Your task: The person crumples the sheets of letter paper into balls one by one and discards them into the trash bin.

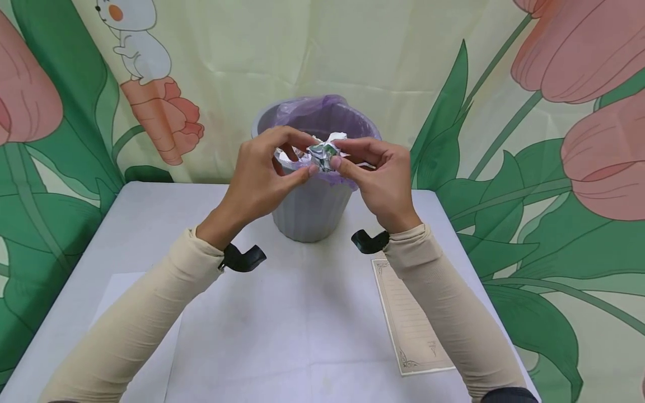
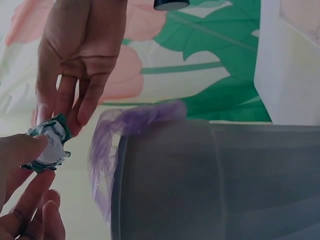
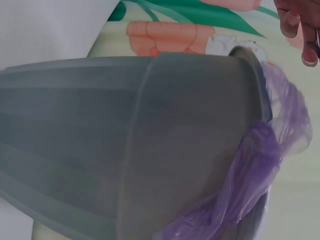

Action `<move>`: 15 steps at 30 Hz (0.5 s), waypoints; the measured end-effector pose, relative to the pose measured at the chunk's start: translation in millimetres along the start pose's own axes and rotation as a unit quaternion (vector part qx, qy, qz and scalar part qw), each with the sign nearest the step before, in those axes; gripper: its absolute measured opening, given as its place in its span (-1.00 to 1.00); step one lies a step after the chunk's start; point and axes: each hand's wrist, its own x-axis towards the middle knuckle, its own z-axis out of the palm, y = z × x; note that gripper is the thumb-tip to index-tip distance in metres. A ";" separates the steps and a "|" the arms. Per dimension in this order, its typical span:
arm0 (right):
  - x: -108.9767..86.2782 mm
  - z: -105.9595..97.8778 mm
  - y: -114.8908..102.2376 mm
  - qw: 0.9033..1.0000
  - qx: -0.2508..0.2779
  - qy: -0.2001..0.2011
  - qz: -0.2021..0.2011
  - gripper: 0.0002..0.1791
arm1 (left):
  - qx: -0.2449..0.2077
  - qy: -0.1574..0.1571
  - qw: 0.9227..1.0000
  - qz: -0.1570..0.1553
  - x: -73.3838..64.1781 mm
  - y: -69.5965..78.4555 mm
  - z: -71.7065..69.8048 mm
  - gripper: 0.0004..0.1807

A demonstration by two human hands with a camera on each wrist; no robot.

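Above the bin, both hands meet at a small crumpled foil wrapper (image 1: 324, 154), silvery-white with green patches. My left hand (image 1: 264, 165) pinches its left side between thumb and fingertips. On the other side, my right hand (image 1: 380, 173) pinches it with thumb and index finger. In the left wrist view, the wrapper (image 2: 52, 145) shows dark green edges round a white middle, with the right hand (image 2: 82, 60) reaching down to it. The right wrist view catches only some fingers of the left hand (image 3: 297, 25). Behind and below stands a grey bin (image 1: 312, 207).
A purple plastic bag (image 1: 322, 106) lines the bin and hangs over its rim. A cream lined sheet (image 1: 410, 319) with ornate corners lies under the right forearm. White paper (image 1: 151, 358) lies under the left forearm on the white table (image 1: 282, 313). A tulip-patterned cloth (image 1: 363, 50) hangs behind.
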 end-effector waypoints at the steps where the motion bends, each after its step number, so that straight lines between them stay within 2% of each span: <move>1: 3.3 -0.2 0.5 1.000 -0.001 0.001 0.001 -0.70 | 0.000 0.000 1.000 -0.001 3.6 -0.9 -0.6 -0.64; 9: 27.3 -0.5 0.0 0.999 -0.006 0.003 0.032 -0.71 | 0.006 -0.001 1.000 -0.024 29.0 -10.2 -0.9 -0.67; 15: 46.0 -1.8 1.7 0.998 -0.009 0.001 0.055 -0.71 | 0.011 -0.014 0.998 -0.065 50.2 -16.5 -1.0 -0.67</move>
